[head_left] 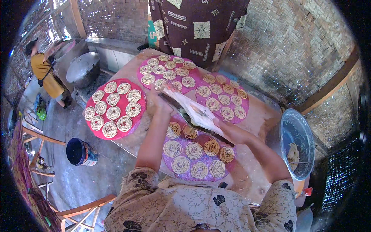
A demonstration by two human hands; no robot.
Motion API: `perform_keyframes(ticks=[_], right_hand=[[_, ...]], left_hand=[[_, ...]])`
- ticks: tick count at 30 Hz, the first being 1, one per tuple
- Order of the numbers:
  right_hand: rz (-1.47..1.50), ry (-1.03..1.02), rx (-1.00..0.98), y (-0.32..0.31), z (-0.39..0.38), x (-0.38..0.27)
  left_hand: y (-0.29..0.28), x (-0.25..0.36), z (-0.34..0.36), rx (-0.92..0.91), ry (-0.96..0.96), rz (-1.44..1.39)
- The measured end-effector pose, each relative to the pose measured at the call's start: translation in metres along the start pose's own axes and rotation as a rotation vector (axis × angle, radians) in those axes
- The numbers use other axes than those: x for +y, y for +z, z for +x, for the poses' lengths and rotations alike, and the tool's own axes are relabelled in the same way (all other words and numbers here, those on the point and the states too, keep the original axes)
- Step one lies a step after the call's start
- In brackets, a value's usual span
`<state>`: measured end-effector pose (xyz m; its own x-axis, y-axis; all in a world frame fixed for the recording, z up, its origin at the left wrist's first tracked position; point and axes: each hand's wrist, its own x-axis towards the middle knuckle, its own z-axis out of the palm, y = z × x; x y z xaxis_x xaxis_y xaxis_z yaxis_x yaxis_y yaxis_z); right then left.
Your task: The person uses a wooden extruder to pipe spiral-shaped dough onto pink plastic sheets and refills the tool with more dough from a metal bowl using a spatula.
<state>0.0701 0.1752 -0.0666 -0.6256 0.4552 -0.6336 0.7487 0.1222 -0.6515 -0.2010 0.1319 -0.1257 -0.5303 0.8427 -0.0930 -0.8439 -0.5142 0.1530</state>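
Note:
Both my hands hold a long white plastic-looking sheet with a dark edge (197,112), stretched slantwise over the table; its exact kind I cannot make out. My left hand (159,96) grips its far left end, slightly blurred. My right hand (231,132) closes on its near right end. Just below it lies a purple round mat (179,145) bearing several pale coiled dough nests (180,165), a few of them browner. More nests cover a red round mat (101,130) at left and two pink-purple mats at the back, one (142,62) left and one (243,112) right.
A clear bluish basin (284,133) with a dough-like lump (293,156) stands at the right. On the floor at left are a dark bucket (76,149) and wooden frames (81,208). Farther back, a person in a mustard top (44,73) stands near a large metal pot (83,65).

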Motion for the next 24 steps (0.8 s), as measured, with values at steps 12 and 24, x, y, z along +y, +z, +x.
perform_keyframes(ticks=[12,24], right_hand=[[0.007,-0.172,0.22,0.0,0.023,0.029],[0.406,-0.191,0.039,0.02,0.034,0.043]], left_hand=[[0.011,-0.019,0.037,-0.101,-0.061,0.076],[0.013,0.005,0.002,-0.017,-0.111,0.389]])
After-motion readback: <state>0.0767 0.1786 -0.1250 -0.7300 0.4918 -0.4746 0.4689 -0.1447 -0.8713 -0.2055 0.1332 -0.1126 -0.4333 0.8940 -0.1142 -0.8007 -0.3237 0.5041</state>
